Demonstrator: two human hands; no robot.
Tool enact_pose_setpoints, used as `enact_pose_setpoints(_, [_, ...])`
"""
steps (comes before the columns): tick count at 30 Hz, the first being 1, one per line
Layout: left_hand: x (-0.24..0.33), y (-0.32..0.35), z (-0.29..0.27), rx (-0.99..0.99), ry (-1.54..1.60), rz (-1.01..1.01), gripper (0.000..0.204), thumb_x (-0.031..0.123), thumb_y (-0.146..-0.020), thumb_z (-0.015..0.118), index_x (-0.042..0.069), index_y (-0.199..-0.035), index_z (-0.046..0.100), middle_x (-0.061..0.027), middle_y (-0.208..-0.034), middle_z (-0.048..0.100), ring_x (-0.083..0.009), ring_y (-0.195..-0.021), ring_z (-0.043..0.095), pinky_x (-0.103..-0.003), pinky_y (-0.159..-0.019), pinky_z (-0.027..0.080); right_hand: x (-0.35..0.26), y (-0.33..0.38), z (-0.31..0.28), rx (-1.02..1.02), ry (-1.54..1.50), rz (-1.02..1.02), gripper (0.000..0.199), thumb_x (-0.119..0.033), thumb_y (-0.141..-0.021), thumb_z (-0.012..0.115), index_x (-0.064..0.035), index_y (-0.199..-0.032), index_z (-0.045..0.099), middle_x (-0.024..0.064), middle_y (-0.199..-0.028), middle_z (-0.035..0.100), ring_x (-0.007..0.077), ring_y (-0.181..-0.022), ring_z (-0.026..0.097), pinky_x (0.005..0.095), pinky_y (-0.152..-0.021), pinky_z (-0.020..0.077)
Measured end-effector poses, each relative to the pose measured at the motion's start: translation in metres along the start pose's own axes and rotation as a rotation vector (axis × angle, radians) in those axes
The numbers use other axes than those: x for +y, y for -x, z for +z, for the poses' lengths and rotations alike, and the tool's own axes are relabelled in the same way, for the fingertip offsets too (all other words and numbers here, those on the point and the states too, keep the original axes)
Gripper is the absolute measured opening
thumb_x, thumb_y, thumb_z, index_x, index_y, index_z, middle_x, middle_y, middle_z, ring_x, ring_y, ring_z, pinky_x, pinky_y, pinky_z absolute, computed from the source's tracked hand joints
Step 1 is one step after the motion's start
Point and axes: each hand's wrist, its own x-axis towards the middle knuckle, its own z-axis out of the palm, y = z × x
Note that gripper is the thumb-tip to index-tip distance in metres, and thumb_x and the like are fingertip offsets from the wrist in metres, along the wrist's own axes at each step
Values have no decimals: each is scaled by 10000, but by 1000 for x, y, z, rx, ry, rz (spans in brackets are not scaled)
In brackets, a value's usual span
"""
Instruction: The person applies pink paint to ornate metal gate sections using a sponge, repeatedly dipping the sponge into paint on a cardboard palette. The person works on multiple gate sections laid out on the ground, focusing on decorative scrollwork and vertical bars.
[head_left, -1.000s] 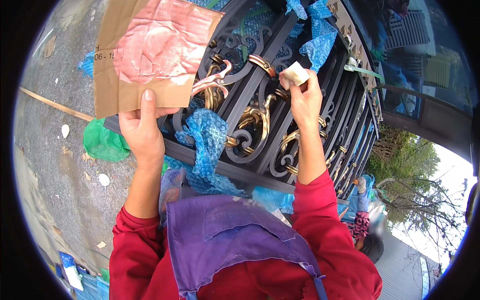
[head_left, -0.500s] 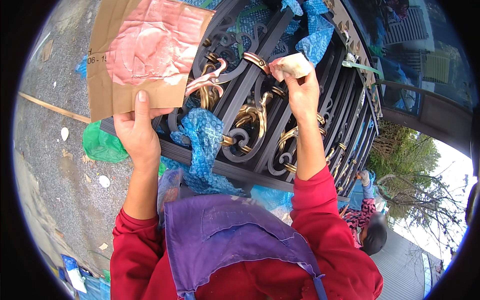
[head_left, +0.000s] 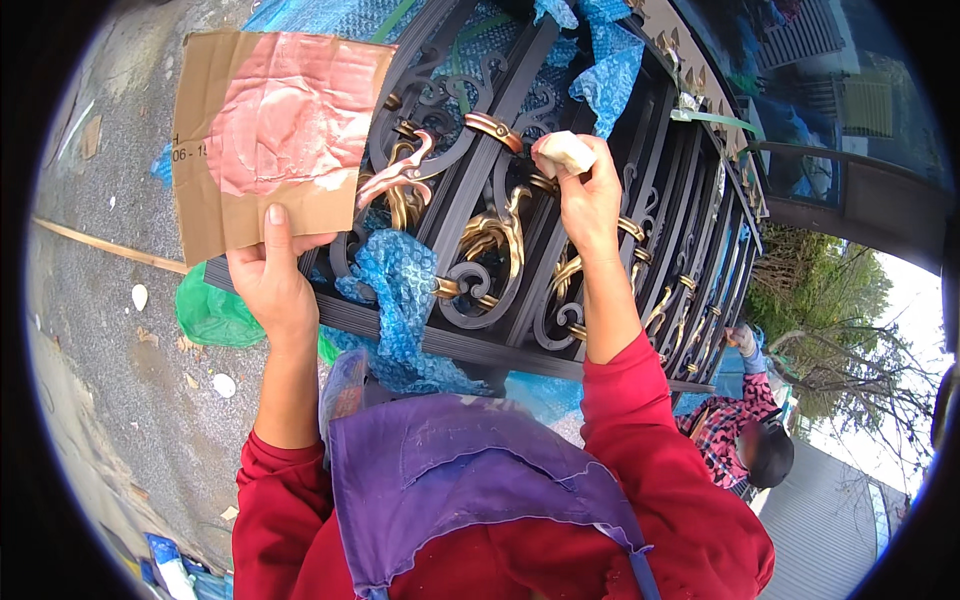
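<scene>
Gripping brown cardboard smeared with pink paint, the left hand has its thumb over the lower edge, near the left end of a dark ornamental metal gate. The right hand pinches a pink-stained whitish wad near a coppery collar; contact is unclear. Blue bubble wrap hangs over the gate's near edge.

We make out small black printed characters in two lines at the left edge of the flat brown cardboard sheet, the lower line reaching its pink patch.
</scene>
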Motion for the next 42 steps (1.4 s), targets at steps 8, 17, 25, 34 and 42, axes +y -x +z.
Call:
enact_pose_setpoints(8, [1, -1, 10, -56, -33, 13, 339, 157, -965, 569, -62, -1200, 461, -150, -1095, 591, -197, -920, 642, -297, -634, 607, -13, 57, -32, 163, -735, 258, 442, -45, -892, 622, 6, -1294, 445, 91, -1187, 590, 171, -1122, 558, 328, -985, 423])
enact_pose_setpoints(17, [-19, -17, -10, -47, -167, 2, 437, 293, -892, 698, -109, -907, 528, -155, -915, 589, -195, -831, 615, -293, -673, 587, -8, 120, -22, 255, -1142, 133, 497, -32, -878, 628, 12, -1313, 392, 108, -1201, 586, 180, -1124, 575, 339, -991, 444])
enact_pose_setpoints(25, [-13, -40, -31, -280, -143, -40, 436, 299, -937, 633, -104, -1092, 572, -137, -1026, 629, -180, -886, 616, -248, -717, 534, 13, 214, -52, 389, -1210, 249, 559, -128, -889, 637, -42, -1382, 387, 32, -1124, 597, 83, -894, 560, 228, -666, 450])
enact_pose_setpoints(34, [-18, -47, -34, -365, -65, -87, 441, 265, -964, 581, -101, -1201, 511, -174, -1151, 597, -216, -1043, 589, -290, -857, 504, 35, 244, -46, 411, -1321, 102, 603, -120, -898, 635, -41, -1418, 339, 50, -1185, 568, 96, -955, 549, 239, -707, 442])
enact_pose_setpoints(42, [-13, -43, -34, -383, -45, -114, 445, 239, -972, 565, -117, -1226, 489, -195, -1173, 585, -261, -1064, 588, -319, -906, 504, 40, 242, -44, 364, -1324, 103, 615, -59, -892, 619, -23, -1431, 323, 61, -1222, 568, 118, -1096, 554, 246, -836, 471])
